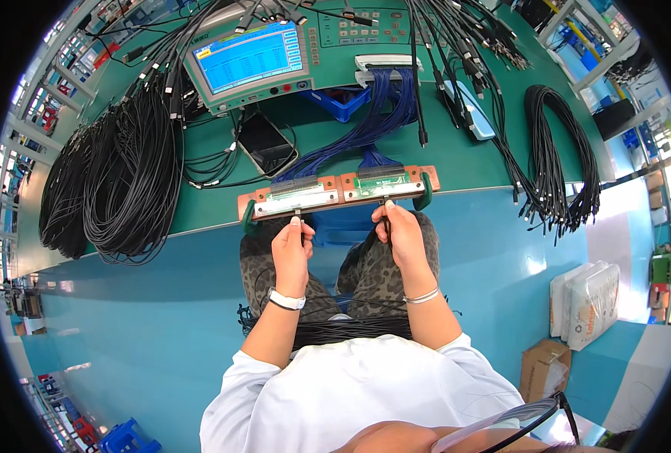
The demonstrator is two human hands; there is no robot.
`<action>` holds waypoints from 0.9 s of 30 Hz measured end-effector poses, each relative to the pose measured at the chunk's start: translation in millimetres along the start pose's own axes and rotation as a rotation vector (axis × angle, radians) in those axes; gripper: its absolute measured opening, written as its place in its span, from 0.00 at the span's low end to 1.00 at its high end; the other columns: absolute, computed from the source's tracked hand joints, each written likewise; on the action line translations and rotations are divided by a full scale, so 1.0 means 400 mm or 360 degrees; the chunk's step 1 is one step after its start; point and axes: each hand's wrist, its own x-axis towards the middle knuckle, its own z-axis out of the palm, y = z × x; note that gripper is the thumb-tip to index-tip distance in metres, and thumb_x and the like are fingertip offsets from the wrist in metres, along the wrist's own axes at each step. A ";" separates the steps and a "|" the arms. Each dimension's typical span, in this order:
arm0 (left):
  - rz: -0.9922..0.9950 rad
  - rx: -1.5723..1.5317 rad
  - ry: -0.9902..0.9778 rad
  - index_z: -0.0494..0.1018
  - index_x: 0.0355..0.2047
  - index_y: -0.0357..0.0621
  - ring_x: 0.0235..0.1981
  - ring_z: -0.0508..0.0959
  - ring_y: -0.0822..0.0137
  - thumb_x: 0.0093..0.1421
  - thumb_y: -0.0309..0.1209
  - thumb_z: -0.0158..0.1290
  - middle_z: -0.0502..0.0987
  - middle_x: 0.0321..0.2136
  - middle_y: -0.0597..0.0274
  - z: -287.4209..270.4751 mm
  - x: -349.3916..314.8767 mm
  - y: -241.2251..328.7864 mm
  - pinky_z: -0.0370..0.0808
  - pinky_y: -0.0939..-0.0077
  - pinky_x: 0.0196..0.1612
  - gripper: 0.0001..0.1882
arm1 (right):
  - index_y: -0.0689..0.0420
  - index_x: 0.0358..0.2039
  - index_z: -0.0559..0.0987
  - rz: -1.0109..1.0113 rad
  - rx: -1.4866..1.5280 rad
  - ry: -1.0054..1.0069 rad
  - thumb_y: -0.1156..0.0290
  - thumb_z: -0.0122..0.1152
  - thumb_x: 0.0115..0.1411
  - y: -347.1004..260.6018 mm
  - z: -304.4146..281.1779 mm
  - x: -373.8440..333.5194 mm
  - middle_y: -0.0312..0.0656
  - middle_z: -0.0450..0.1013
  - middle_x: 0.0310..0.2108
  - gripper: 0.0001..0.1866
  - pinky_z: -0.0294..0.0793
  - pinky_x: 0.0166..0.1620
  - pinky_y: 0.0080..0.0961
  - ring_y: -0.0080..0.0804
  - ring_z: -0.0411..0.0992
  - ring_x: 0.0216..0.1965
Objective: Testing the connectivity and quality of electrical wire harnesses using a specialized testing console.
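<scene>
Left hand: in the head view I see a narrow pinch on a dark cable plug
Right hand: likewise narrow, holding a second plug
Long fixture: along the front of the bench, both plugs at its near side; seating I cannot tell
Blue tray: below the tester, with small things I cannot make out
Cardboard box: on the floor, clear plastic inside

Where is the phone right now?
In the head view, the phone lies left of centre on the green table, just below the screen and left of the blue wires.
</scene>
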 end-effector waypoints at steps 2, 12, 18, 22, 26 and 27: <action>0.0059 -0.0023 0.0095 0.66 0.21 0.39 0.11 0.55 0.81 0.62 0.38 0.40 0.61 0.13 0.70 0.009 -0.001 -0.009 0.49 0.86 0.14 0.17 | 0.63 0.25 0.72 -0.0016 -0.0013 0.0022 0.62 0.41 0.62 -0.004 0.001 -0.001 0.35 0.65 0.20 0.18 0.56 0.21 0.16 0.18 0.58 0.17; 0.0072 -0.0181 0.0318 0.68 0.23 0.38 0.15 0.60 0.78 0.63 0.39 0.39 0.65 0.16 0.67 0.052 0.004 -0.003 0.56 0.83 0.18 0.18 | 0.61 0.26 0.72 -0.0738 -0.0782 0.0611 0.69 0.47 0.59 -0.003 -0.066 -0.055 0.33 0.63 0.19 0.10 0.60 0.25 0.15 0.16 0.60 0.20; 0.0308 0.0564 0.0112 0.71 0.35 0.34 0.26 0.71 0.72 0.62 0.35 0.42 0.73 0.27 0.60 -0.317 -0.028 -0.033 0.71 0.79 0.30 0.15 | 0.62 0.40 0.72 -0.0966 -0.1049 0.1315 0.71 0.47 0.57 -0.076 -0.467 -0.225 0.38 0.69 0.31 0.12 0.67 0.34 0.18 0.21 0.66 0.28; 0.0302 0.0895 0.1370 0.72 0.33 0.36 0.34 0.73 0.69 0.60 0.33 0.43 0.74 0.33 0.59 -0.756 -0.196 0.071 0.71 0.73 0.39 0.13 | 0.59 0.33 0.75 0.0349 -0.1418 0.1077 0.71 0.45 0.57 -0.108 -0.895 -0.489 0.33 0.66 0.22 0.10 0.63 0.23 0.23 0.20 0.63 0.24; 0.0177 0.1343 0.2074 0.59 0.52 0.34 0.51 0.66 0.60 0.60 0.41 0.43 0.66 0.49 0.48 -0.850 -0.315 0.195 0.62 0.65 0.53 0.26 | 0.61 0.36 0.73 0.0010 -0.1863 0.0756 0.70 0.47 0.56 -0.072 -1.074 -0.519 0.42 0.68 0.26 0.11 0.65 0.29 0.27 0.31 0.65 0.26; 0.0525 0.0837 0.1878 0.54 0.54 0.32 0.53 0.63 0.59 0.60 0.42 0.43 0.63 0.51 0.46 -0.812 -0.304 0.225 0.59 0.64 0.55 0.30 | 0.61 0.37 0.73 -0.0040 -0.2024 0.0703 0.69 0.48 0.56 -0.069 -1.041 -0.487 0.45 0.68 0.27 0.12 0.66 0.31 0.28 0.35 0.65 0.27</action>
